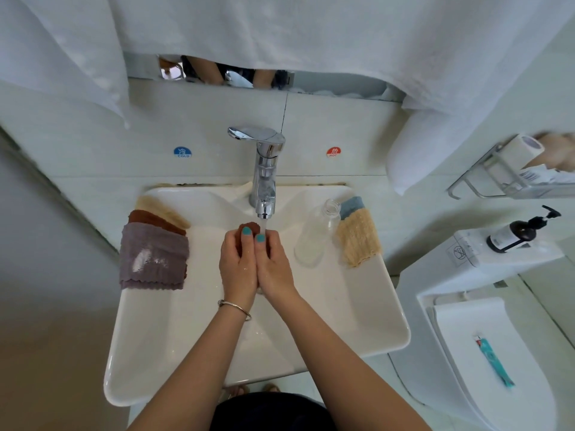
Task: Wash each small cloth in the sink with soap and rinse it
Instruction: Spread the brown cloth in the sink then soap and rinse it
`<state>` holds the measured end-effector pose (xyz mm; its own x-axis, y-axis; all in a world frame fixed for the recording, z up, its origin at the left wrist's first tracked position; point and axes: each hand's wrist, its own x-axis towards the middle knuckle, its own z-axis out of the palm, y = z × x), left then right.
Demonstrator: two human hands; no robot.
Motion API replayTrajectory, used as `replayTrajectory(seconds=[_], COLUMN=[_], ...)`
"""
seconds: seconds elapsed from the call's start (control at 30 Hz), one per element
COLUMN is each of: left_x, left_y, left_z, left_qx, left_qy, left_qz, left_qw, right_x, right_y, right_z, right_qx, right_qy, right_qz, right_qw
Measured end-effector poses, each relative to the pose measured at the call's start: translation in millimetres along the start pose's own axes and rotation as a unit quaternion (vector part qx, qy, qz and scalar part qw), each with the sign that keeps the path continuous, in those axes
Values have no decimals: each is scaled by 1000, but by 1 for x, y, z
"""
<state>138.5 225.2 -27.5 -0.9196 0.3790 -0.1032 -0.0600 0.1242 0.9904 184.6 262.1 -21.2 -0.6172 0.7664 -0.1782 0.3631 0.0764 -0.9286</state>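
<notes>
A small brown cloth [249,228] is bunched between my two hands over the white sink [174,343]. My left hand [238,265] and my right hand [273,265] press together and both grip it, thumbs on top. Water runs from the chrome tap [266,169] onto the cloth and my right thumb. On the sink's left rim lie a purple cloth [154,255], a brown cloth [152,219] and a beige cloth [161,206]. On the right rim lie a beige cloth [357,237] and a blue cloth [353,205].
A clear bottle [317,234] without a cap stands on the right rim by the cloths. A dark pump bottle [519,233] stands on the toilet cistern at the right, and a tube [493,360] lies on the toilet lid. White towels hang above.
</notes>
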Motion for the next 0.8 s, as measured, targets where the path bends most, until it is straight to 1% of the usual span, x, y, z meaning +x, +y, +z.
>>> replayTrajectory(seconds=[0.1, 0.17, 0.3, 0.33, 0.43, 0.5, 0.57, 0.67, 0.73, 0.8], left_x=[-1, -2, 1, 4, 9, 12, 15, 18, 17, 16], left_y=[-5, -3, 5, 7, 11, 14, 16, 18, 17, 18], left_z=[0, 3, 11, 13, 20, 24, 25, 26, 23, 14], left_qx=[16, -2, -46, -54, -61, -22, 60, 107, 87, 30], left_qy=[-2, 12, 27, 27, 26, 14, -8, -21, -19, -14], left_qz=[-12, -16, -31, -40, -54, -38, -5, -1, -10, -30], left_qw=[1000, 1000, 998, 997, 996, 999, 998, 994, 996, 999], right_x=[2, 0, 6, 10, 20, 22, 23, 25, 23, 16], right_y=[6, 3, -4, -8, -11, -7, -2, -5, -8, -8], right_z=[1, -2, -4, -5, -7, -9, -12, -15, -16, -17], right_qx=[-1, 32, 66, 55, -27, -21, -29, -14, -2, 53], right_qy=[22, 24, 32, 37, 50, 69, 75, 88, 67, 36], right_qz=[-19, -20, 21, 30, 42, 37, 11, 33, 36, 21], right_qw=[1000, 999, 997, 997, 997, 997, 997, 995, 997, 998])
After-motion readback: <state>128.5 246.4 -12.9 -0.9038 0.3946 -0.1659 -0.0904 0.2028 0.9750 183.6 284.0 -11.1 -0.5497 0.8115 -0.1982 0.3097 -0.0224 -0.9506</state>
